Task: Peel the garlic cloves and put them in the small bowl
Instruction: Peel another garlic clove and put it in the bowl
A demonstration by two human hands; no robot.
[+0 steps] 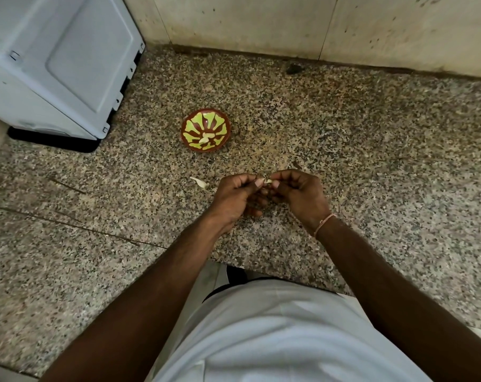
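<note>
Head view: peeling is under way. The left hand (pixel 238 198) and right hand (pixel 300 195) meet at centre, the fingers of both pinching one garlic clove (pixel 267 181) between their tips, held above the counter (pixel 371 150).

The small bowl (pixel 206 130) sits at 11 o'clock from the hands, well apart, with pale peeled cloves (pixel 206 137) already inside. Judging by this, the next move calls for stripping the skin, then carrying the clove up to the bowl; nothing blocks that path.

A loose pale piece (pixel 199 182), skin or clove, lies at 9 o'clock. A white appliance (pixel 60 64) stands at 10 o'clock, clear of the work.
</note>
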